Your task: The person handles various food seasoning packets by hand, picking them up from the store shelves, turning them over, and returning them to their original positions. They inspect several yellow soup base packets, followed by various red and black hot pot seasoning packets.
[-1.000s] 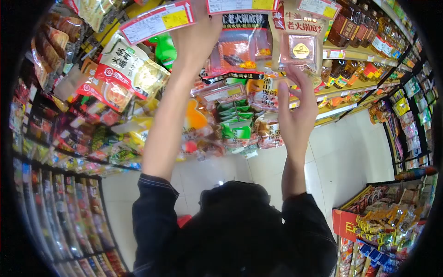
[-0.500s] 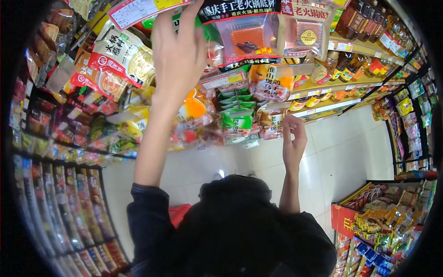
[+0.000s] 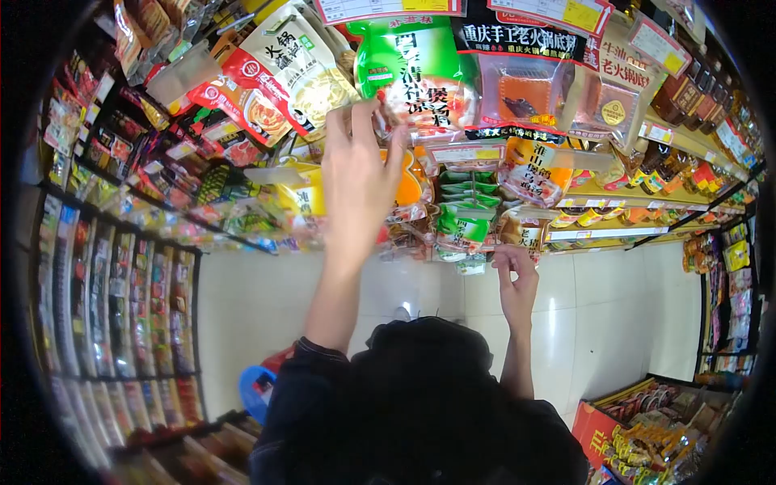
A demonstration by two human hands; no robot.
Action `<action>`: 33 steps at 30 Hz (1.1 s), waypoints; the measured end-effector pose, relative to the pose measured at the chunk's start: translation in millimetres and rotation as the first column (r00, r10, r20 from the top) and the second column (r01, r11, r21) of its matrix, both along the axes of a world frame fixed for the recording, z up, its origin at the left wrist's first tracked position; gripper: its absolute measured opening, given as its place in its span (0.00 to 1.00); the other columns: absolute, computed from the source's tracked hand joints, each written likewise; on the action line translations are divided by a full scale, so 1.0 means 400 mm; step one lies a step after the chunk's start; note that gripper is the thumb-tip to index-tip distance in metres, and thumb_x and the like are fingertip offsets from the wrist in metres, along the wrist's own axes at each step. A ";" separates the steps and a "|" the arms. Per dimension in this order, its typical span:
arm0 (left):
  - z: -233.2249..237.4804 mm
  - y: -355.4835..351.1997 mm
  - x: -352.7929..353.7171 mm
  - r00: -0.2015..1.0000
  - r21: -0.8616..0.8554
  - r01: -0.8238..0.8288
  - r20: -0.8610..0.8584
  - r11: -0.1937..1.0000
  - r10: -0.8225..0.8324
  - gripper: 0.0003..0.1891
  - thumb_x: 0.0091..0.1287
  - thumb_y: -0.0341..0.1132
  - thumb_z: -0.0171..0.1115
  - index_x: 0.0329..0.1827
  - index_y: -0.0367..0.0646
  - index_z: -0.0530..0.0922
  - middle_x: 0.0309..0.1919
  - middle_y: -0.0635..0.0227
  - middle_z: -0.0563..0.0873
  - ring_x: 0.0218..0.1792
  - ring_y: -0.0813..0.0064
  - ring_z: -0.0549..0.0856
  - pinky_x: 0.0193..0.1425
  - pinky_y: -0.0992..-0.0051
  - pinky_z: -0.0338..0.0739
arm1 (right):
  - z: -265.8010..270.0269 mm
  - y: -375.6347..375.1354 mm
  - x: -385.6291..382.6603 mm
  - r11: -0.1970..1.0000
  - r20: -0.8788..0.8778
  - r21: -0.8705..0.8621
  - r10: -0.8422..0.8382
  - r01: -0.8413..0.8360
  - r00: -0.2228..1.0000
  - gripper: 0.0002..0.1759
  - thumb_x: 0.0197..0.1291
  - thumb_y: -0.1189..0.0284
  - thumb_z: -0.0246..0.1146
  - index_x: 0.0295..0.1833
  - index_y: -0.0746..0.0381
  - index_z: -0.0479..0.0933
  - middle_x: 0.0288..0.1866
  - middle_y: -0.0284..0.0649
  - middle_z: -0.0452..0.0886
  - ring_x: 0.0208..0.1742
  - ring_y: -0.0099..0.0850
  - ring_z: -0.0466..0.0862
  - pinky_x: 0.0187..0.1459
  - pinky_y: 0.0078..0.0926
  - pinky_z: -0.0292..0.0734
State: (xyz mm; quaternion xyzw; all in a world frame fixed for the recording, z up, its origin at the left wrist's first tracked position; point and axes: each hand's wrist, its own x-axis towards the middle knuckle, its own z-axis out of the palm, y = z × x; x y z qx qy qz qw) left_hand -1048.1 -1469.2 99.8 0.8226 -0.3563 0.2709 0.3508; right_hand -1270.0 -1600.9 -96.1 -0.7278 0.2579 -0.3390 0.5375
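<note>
My left hand is raised to the hanging rack, fingers apart, its fingertips against the lower edge of a green and white food packet. Nothing is gripped in it. My right hand is lower and to the right, its fingers curled together just under a small brown packet at the bottom of the rack; I see nothing in it. Dark sleeves cover both forearms. A red and black hotpot-base packet hangs right of the green one.
Packed snack shelves run down the left side. Yellow shelves with bottles stretch to the right. A red bin of packets stands at the lower right, and a blue and red basket sits on the white tiled floor.
My left hand has come down from the price tags to the green packet. My right hand dropped from the upper packets to the bottom of the rack and curled shut. The view shifted.
</note>
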 end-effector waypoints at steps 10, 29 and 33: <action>0.030 -0.035 -0.040 0.975 -0.085 -0.019 -0.221 0.996 -0.001 0.33 0.65 0.37 0.73 0.71 0.46 0.66 0.61 0.49 0.73 0.56 0.43 0.82 0.54 0.54 0.80 | -0.026 0.017 -0.016 0.995 0.012 0.046 0.087 -0.087 0.996 0.08 0.67 0.83 0.61 0.49 0.66 0.81 0.41 0.40 0.85 0.40 0.26 0.86 0.42 0.24 0.81; 0.041 -0.019 0.024 0.943 -0.450 -0.012 -0.302 0.893 -0.140 0.34 0.70 0.23 0.62 0.78 0.38 0.59 0.35 0.59 0.89 0.36 0.74 0.86 0.46 0.74 0.80 | -0.038 0.029 -0.012 0.983 -0.023 0.036 0.178 -0.177 0.984 0.07 0.67 0.82 0.62 0.49 0.65 0.82 0.41 0.41 0.84 0.36 0.27 0.88 0.39 0.24 0.80; 0.057 -0.036 0.043 0.966 -0.504 -0.101 -0.257 0.858 -0.036 0.23 0.71 0.25 0.59 0.70 0.37 0.72 0.31 0.61 0.87 0.31 0.76 0.84 0.41 0.73 0.78 | -0.054 0.023 -0.008 0.981 -0.019 0.025 0.191 -0.191 0.981 0.07 0.68 0.81 0.62 0.49 0.65 0.82 0.41 0.41 0.84 0.35 0.28 0.88 0.39 0.24 0.80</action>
